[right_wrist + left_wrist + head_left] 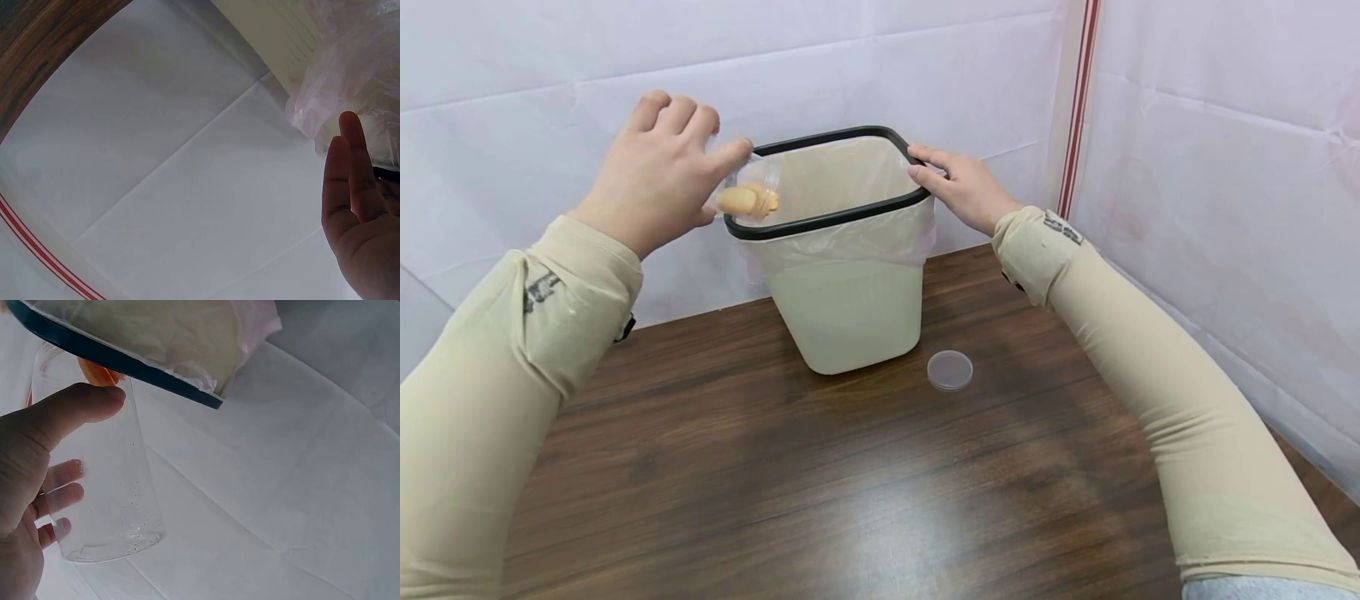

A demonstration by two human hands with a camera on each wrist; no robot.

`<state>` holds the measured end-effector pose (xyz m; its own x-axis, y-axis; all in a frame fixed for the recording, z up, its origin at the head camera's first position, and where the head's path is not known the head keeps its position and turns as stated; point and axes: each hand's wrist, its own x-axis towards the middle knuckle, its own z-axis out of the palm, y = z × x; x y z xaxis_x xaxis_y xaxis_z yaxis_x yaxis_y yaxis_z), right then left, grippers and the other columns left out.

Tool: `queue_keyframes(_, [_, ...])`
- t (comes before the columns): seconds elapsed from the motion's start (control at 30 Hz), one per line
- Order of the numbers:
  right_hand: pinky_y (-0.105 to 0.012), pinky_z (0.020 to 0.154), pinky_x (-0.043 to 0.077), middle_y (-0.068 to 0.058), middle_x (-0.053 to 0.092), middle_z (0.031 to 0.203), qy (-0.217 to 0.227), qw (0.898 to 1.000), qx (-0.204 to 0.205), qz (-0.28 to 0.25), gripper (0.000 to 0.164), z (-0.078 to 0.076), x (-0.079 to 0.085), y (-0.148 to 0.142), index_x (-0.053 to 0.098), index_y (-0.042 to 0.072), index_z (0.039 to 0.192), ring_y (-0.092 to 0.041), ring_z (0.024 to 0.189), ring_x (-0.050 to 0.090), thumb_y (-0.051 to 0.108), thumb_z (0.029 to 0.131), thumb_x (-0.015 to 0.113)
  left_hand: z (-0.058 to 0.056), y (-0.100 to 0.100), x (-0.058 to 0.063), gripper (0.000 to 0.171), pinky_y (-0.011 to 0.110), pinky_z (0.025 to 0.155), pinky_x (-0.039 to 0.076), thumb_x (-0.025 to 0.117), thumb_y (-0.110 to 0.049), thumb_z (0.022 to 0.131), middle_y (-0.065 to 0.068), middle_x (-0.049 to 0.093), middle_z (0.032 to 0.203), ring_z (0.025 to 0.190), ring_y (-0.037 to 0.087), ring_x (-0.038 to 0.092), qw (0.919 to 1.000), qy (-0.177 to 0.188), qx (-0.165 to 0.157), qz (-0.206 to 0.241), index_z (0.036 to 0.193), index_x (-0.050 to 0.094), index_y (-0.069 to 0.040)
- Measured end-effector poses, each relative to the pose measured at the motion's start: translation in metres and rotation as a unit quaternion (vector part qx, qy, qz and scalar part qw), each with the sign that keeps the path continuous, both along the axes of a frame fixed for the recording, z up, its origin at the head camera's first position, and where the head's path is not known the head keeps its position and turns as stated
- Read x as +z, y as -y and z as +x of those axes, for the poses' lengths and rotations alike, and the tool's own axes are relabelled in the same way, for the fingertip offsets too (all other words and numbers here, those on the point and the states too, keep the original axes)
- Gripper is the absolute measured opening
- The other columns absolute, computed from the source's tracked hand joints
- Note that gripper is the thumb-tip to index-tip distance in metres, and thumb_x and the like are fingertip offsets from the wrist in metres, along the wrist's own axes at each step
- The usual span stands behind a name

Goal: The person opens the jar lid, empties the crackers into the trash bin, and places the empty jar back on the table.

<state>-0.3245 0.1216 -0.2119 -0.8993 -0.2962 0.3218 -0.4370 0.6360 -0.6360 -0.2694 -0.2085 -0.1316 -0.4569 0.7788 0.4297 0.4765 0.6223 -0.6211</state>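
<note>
My left hand point(673, 171) grips a clear plastic jar point(119, 487), tipped over with its mouth at the left side of a trash can point(850, 308). Yellow-orange pieces point(751, 201) sit near the jar's mouth, and their kind is not clear. In the left wrist view the rest of the jar looks bare apart from small specks. The cream can has a black rim point(827, 219) and a thin plastic liner point(850, 171). At the can's right corner my right hand point(962, 183) holds the rim between thumb and forefinger, while other fingers point(353, 165) extend outside beside the liner.
A round clear lid point(950, 370) lies on the dark wood table point(737, 467), just right of the can's base. White sheeting point(962, 67) hangs behind and to the right, with a red-striped strip point(1078, 108) at the corner.
</note>
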Motion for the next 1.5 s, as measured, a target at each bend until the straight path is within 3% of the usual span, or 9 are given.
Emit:
queue_keyframes(0.27, [-0.035, 0.118, 0.026, 0.000, 0.031, 0.157, -0.003, 1.000, 0.003, -0.001, 0.057, 0.000, 0.000, 0.001, 0.035, 0.013, 0.149, -0.020, 0.145, 0.030, 0.043, 0.101, 0.040, 0.001, -0.002, 0.002, 0.069, 0.051, 0.101, 0.034, 0.089, -0.008, 0.052, 0.026, 0.052, 0.108, 0.104, 0.042, 0.046, 0.9986, -0.037, 0.008, -0.037, 0.108, 0.048, -0.005])
queue_keyframes(0.5, [-0.034, 0.119, 0.026, 0.000, 0.030, 0.157, -0.001, 1.000, 0.004, -0.002, 0.057, 0.000, 0.000, 0.002, 0.034, 0.013, 0.149, -0.020, 0.146, 0.028, 0.043, 0.101, 0.040, 0.002, -0.002, 0.002, 0.069, 0.052, 0.100, 0.034, 0.088, -0.009, 0.055, 0.027, 0.051, 0.108, 0.105, 0.043, 0.046, 0.9990, -0.028, 0.011, -0.034, 0.111, 0.048, -0.006])
queue_keyframes(0.93, [-0.035, 0.118, 0.026, 0.000, 0.031, 0.157, 0.001, 1.000, 0.003, -0.010, 0.056, 0.000, -0.002, 0.002, 0.036, 0.013, 0.149, -0.021, 0.145, 0.029, 0.041, 0.101, 0.040, 0.001, 0.004, -0.002, 0.071, 0.052, 0.098, 0.033, 0.089, -0.009, 0.055, 0.026, 0.050, 0.108, 0.105, 0.044, 0.045, 0.9999, -0.008, 0.008, -0.013, 0.111, 0.046, -0.004])
queue_keyframes(1.5, [-0.037, 0.118, 0.028, 0.000, 0.029, 0.158, 0.009, 1.000, 0.005, -0.016, 0.057, 0.000, -0.003, -0.001, 0.034, 0.013, 0.150, -0.022, 0.146, 0.028, 0.042, 0.101, 0.039, 0.001, 0.011, -0.012, 0.072, 0.053, 0.094, 0.037, 0.088, -0.017, 0.059, 0.029, 0.054, 0.107, 0.101, 0.045, 0.049, 0.9985, -0.029, 0.019, 0.042, 0.116, 0.048, -0.001])
